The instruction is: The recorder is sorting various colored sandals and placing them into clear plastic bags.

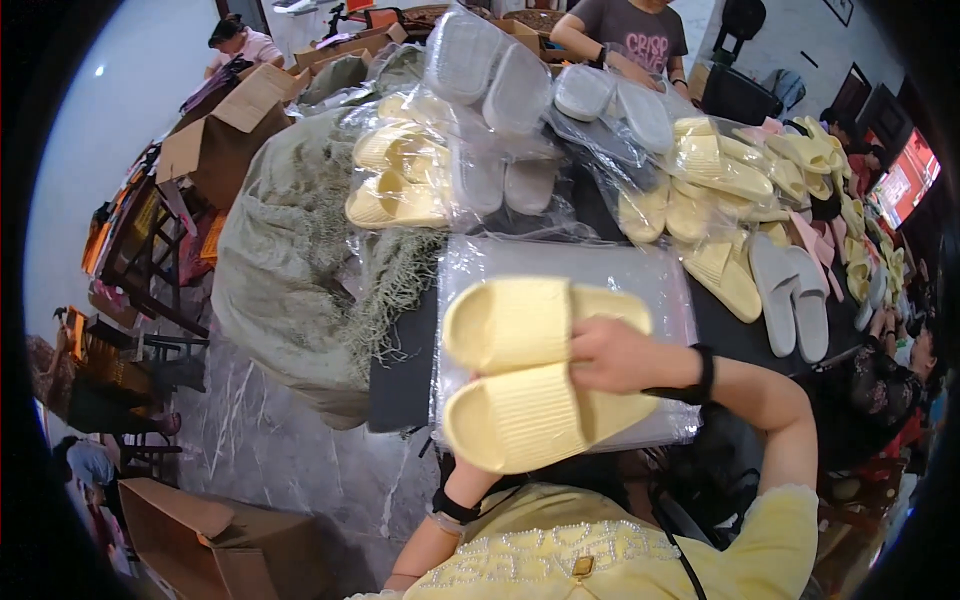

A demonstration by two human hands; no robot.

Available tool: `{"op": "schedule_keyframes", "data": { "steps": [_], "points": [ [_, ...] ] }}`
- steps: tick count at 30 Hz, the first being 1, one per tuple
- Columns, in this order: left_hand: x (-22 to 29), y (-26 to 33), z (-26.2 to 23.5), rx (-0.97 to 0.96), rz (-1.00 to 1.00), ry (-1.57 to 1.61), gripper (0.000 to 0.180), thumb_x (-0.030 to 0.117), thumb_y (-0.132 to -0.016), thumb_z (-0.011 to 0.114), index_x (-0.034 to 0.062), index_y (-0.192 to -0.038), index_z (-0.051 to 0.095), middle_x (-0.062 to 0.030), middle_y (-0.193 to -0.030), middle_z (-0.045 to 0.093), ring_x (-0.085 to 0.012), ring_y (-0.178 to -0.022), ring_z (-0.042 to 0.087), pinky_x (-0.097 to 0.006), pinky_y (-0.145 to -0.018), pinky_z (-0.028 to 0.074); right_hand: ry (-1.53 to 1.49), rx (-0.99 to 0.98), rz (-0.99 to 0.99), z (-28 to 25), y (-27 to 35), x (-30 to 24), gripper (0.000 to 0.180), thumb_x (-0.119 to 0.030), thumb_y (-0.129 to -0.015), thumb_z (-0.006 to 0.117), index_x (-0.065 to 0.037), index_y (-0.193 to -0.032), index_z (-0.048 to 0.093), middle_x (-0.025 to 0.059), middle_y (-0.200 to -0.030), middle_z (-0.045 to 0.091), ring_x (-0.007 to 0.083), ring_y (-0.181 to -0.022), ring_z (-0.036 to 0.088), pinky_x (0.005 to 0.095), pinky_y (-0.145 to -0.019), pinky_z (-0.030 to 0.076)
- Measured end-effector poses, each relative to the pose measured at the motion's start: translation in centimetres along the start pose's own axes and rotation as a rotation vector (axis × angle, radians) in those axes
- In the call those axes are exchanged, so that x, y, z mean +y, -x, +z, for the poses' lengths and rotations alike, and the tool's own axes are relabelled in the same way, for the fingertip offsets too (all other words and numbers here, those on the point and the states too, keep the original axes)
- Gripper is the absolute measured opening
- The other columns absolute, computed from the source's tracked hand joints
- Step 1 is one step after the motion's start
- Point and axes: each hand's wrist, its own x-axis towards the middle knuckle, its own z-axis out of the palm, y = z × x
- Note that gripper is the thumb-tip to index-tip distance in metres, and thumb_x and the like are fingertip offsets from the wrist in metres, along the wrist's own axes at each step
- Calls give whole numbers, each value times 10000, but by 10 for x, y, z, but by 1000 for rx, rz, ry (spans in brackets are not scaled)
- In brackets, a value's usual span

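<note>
A pair of pale yellow slippers [515, 415] with ribbed straps lies side by side in front of me, over a stack of clear plastic bags [560, 260]. Closed on the inner edges of both slippers, at their middle, is my right hand [618, 355]. My left hand [474, 480] reaches up from below and goes under the nearer slipper. Its fingers are hidden there, so its grip does not show. Each wrist wears a black band.
Bagged yellow slippers [400, 200] and grey slippers [490, 70] pile up behind the bags. Loose grey slippers [790, 295] lie at the right. A large green sack [290, 260] bulges at the left. Open cardboard boxes [225, 130] stand farther out. Another person [640, 40] stands across the table.
</note>
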Motion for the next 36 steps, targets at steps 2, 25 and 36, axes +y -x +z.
{"op": "schedule_keyframes", "data": {
  "steps": [2,25,36],
  "points": [
    [-23,2,-9,-108,131,-298,454,279,-835,610,74,-1233,538,-128,-1358,443,-304,-1248,421,-474,-1065,271,13,-107,17,26,-17,17,250,-157,-753,595,-94,-986,657,133,-996,609,377,-784,595,461,-715,482],
    [40,-20,4,-130,191,-1263,744,576,-812,527,46,-1328,446,-206,-1426,349,-398,-1353,247,-549,-1071,175,289,254,477,36,84,54,217,-256,-768,608,-40,-768,627,108,-850,578,324,-707,594,443,-651,477],
    [35,-24,13,-205,168,-1332,777,557,-842,508,22,-1386,358,-222,-1454,288,-409,-1358,217,-553,-1075,149,403,716,1200,-26,223,106,291,-294,-842,595,-11,-907,617,171,-973,584,358,-832,607,463,-705,490]
  ]
}}
